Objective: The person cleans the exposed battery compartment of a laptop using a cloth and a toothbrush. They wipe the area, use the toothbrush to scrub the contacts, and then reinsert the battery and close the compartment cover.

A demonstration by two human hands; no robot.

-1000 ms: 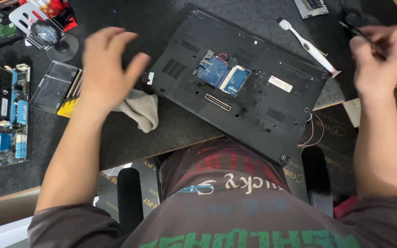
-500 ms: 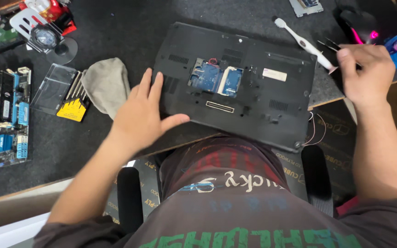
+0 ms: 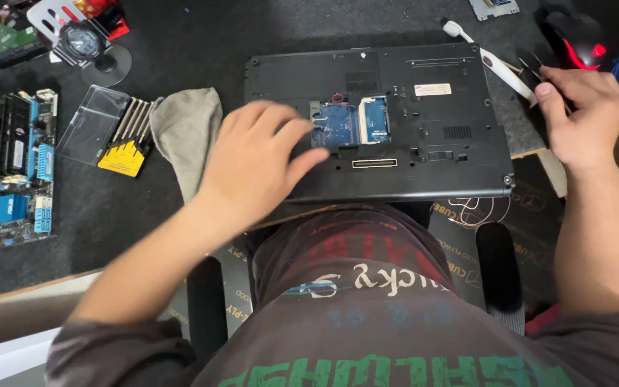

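Observation:
A black laptop [image 3: 431, 129] lies upside down on the dark mat, squared to me. An open bay in its base shows blue circuit boards [image 3: 352, 122]. My left hand [image 3: 259, 165] rests flat on the laptop's left part, fingers spread, fingertips at the edge of the bay, holding nothing. My right hand [image 3: 582, 122] hovers off the laptop's right end. It pinches a thin dark tool like tweezers [image 3: 531, 68]. A white toothbrush [image 3: 492, 61] lies just left of that tool, across the laptop's far right corner.
A grey cloth [image 3: 188, 136] lies left of the laptop, beside a bit set with a clear lid [image 3: 120, 140]. A blue motherboard [image 3: 8, 165] sits at the far left, a wristwatch [image 3: 80, 39] at the back left. A black mouse [image 3: 574, 36] glows red at the back right.
The laptop has been turned from a slant to lie square to me. My left hand came down from the air onto its left part. My right hand drew nearer, still holding the thin tool.

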